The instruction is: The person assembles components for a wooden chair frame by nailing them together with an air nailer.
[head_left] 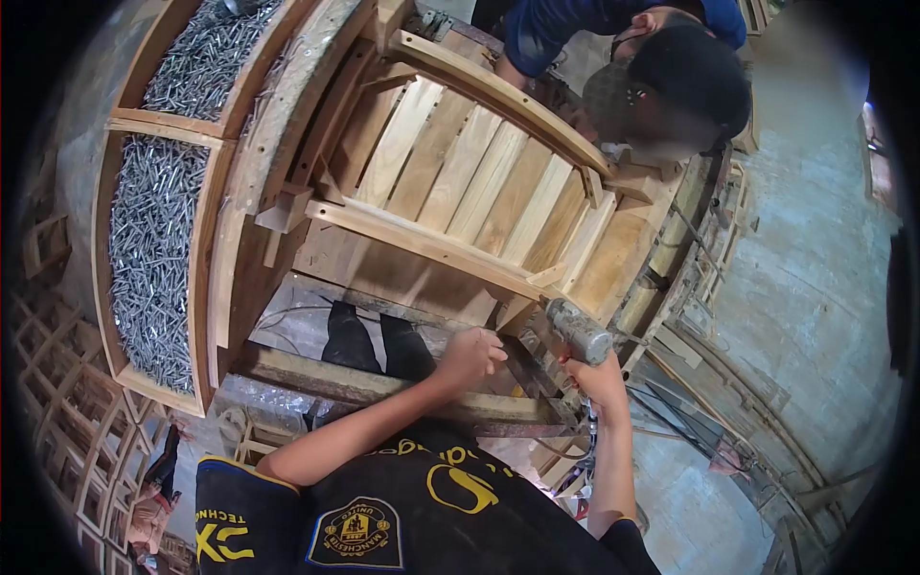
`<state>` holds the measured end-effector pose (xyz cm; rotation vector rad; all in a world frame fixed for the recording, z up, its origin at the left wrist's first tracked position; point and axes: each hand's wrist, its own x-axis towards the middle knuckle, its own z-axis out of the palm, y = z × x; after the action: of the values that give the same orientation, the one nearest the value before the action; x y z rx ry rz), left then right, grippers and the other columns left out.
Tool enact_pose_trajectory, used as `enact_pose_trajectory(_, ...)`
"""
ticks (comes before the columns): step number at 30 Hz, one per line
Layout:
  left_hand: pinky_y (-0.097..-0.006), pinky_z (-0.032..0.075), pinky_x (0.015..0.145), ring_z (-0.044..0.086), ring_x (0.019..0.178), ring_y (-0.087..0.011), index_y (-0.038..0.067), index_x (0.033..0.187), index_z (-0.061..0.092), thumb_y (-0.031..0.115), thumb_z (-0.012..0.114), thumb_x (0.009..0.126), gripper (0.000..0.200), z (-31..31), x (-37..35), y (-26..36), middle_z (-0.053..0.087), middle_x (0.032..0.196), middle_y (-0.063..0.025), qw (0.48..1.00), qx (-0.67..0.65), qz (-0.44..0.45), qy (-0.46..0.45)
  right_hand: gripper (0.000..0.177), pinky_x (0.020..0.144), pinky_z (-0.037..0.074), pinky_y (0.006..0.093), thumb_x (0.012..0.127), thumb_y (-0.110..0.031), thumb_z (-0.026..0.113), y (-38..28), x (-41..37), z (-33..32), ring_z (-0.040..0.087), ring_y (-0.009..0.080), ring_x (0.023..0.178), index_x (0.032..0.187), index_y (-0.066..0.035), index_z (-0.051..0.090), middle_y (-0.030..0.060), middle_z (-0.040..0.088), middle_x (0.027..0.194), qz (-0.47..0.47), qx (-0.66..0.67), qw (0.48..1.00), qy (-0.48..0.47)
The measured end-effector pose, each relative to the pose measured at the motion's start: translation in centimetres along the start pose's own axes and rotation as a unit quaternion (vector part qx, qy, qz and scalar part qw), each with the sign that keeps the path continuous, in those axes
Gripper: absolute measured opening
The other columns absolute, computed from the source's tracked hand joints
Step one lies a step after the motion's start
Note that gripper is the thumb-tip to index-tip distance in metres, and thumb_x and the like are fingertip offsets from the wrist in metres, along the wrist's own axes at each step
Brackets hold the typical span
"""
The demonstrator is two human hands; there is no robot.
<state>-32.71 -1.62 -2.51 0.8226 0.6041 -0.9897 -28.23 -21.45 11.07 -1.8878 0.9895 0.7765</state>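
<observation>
A slatted wooden frame (470, 182) lies on the workbench in front of me. My right hand (596, 379) is wrapped round the handle of a grey power driver (580, 331), whose nose is at the near right corner of the frame. A hose or cable runs down from its handle beside my forearm. My left hand (471, 358) is held with curled fingers below the frame's near rail (431, 247), apart from the wood; whether anything small is between its fingers is too small to tell.
Wooden trays of metal screws or nails (158, 259) stand at the left. Across the frame a co-worker in a dark cap (695, 86) leans in close to its far rail. Bench rails (383, 393) run in front of my body. Stacked wooden parts are at the lower left.
</observation>
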Motion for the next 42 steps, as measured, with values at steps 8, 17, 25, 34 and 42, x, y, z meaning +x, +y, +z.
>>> enact_pose_trajectory(8,-0.0212,0.033,0.041,0.048,0.047,-0.0056,0.004,0.08,0.062,0.034,0.06,0.098,0.035,-3.3,0.7,5.1,0.064,0.067,-0.0055,0.995,0.054,0.058,0.055,0.031,0.069,0.049,0.0289,0.065,0.002,0.065,-0.8,-6.1,1.9,0.063,0.0152,0.073,0.095,0.0,0.068,0.0048,0.068,0.082,-0.077,-0.011,0.997,0.015)
enact_pose_trajectory(17,-0.024,0.02,0.036,0.031,0.041,-0.0058,0.007,0.076,0.054,0.045,0.056,0.098,0.044,-4.1,0.4,9.4,0.04,0.057,0.0042,0.989,-0.12,-0.017,0.085,0.037,0.078,0.051,0.0317,0.063,0.0,0.07,-2.7,-7.4,7.1,0.07,0.0231,0.08,0.1,0.002,0.067,0.0141,0.072,0.087,-0.231,-0.068,0.967,-0.089)
enact_pose_trajectory(25,-0.0246,0.02,0.035,0.031,0.039,-0.0073,0.006,0.075,0.051,0.041,0.057,0.099,0.043,-4.5,0.9,9.5,0.037,0.056,0.0032,0.983,-0.161,-0.025,0.079,0.046,0.076,0.051,0.0326,0.061,-0.002,0.069,-3.3,-8.0,9.3,0.069,0.0275,0.077,0.107,0.001,0.066,0.0177,0.069,0.085,-0.219,-0.12,0.967,-0.042)
enact_pose_trajectory(34,-0.0248,0.021,0.036,0.026,0.039,-0.007,0.009,0.077,0.049,0.043,0.058,0.098,0.041,-4.8,1.5,10.7,0.034,0.055,0.0045,0.983,-0.151,-0.104,0.009,0.047,0.074,0.051,0.0326,0.061,-0.002,0.068,-4.5,-7.7,9.0,0.068,0.0298,0.075,0.107,0.0,0.066,0.0176,0.069,0.085,-0.219,-0.18,0.958,-0.042)
enact_pose_trajectory(42,-0.0258,0.026,0.04,0.035,0.047,-0.0067,0.009,0.09,0.059,0.038,0.051,0.102,0.032,-1.5,0.7,10.1,0.04,0.062,0.0055,0.958,-0.252,-0.044,0.126,0.044,0.074,0.051,0.0343,0.061,-0.002,0.068,-5.6,-7.3,10.6,0.067,0.0269,0.075,0.105,0.001,0.066,0.018,0.068,0.085,-0.246,-0.212,0.946,0.026)
